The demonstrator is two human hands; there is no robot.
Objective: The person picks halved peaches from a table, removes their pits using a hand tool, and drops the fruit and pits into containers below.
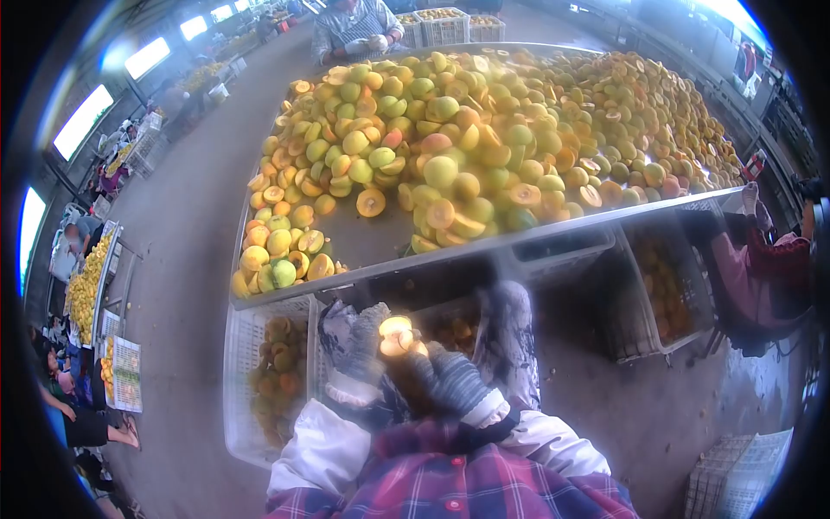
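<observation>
A halved yellow peach [396, 336], very bright and washed out, is between my two hands above my lap. My left hand [367, 330], in a grey knitted glove, grips it from the left side. My right hand [445, 372], in a striped grey glove, is closed close to the right side of the fruit. Whatever the right fingers hold is blurred and hidden. In front of me, a metal-edged table [380, 238] bears a large heap of halved peaches [441, 171], some with the cut face up. A few peach halves [281, 259] lie near its front left corner.
A white crate [238, 389] with peaches stands left of my legs, and another [635, 320] under the table at right. A person [354, 30] faces me across the table; another person [752, 268] sits at right. White crates [743, 471] stand at lower right.
</observation>
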